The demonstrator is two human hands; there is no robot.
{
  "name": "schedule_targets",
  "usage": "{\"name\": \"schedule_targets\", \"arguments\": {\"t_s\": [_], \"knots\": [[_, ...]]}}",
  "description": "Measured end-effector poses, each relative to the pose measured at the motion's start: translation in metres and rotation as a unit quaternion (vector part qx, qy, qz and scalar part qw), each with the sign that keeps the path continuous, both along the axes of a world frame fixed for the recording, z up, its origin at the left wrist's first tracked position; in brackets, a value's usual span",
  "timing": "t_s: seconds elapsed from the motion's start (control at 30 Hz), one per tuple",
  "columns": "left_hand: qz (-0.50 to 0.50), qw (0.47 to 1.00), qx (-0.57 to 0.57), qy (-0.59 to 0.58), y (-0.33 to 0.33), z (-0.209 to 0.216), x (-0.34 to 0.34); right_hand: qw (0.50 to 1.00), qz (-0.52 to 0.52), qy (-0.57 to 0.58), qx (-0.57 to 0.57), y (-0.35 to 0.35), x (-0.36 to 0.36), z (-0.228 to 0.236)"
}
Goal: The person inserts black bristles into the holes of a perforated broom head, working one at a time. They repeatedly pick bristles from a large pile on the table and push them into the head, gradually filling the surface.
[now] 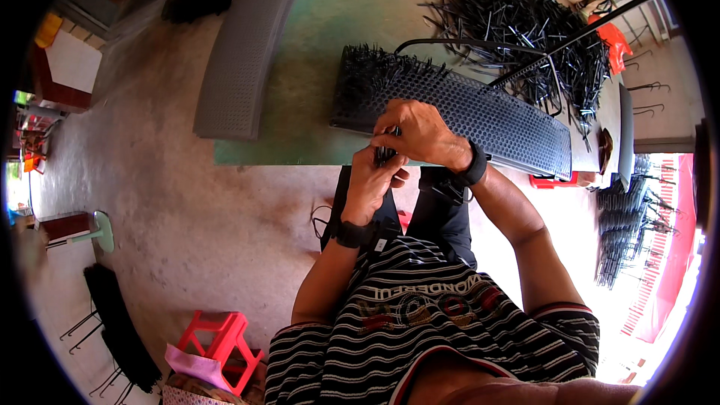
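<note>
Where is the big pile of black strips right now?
In the head view, the pile of black strips lies at upper right on the green table, just beyond the perforated panel.

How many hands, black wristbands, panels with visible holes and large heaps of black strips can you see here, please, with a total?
Left hand and right hand: 2
Black wristbands, one on each wrist: 2
Middle panel and left panel, both with visible holes: 2
Large heap of black strips: 1
Total: 7
</note>
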State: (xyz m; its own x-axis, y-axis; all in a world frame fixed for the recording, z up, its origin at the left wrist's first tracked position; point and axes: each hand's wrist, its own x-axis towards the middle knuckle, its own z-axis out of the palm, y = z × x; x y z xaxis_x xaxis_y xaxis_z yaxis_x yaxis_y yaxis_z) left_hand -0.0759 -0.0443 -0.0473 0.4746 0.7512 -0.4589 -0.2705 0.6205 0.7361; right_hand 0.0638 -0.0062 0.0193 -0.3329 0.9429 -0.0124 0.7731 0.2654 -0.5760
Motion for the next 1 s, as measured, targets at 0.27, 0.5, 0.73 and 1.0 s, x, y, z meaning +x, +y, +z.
{"name": "schedule_targets", "arguments": {"t_s": [0.27,0.5,0.73,1.0], "knots": [[-0.027,1.0,0.002,0.014,-0.001,-0.011,-0.001,0.909,-0.194,0.325,-0.175,0.004,0.014,-0.001],[0.039,0.991,-0.057,-0.117,-0.004,-0.017,-0.007,0.902,-0.166,0.301,-0.263,0.003,0.028,0.004],[0.104,0.992,-0.013,-0.075,-0.003,-0.003,-0.006,0.915,-0.195,0.296,-0.191,-0.014,0.009,-0.014],[0.132,0.99,-0.024,-0.045,-0.006,-0.003,-0.014,0.895,-0.292,0.337,-0.001,-0.009,-0.001,-0.006]]}}
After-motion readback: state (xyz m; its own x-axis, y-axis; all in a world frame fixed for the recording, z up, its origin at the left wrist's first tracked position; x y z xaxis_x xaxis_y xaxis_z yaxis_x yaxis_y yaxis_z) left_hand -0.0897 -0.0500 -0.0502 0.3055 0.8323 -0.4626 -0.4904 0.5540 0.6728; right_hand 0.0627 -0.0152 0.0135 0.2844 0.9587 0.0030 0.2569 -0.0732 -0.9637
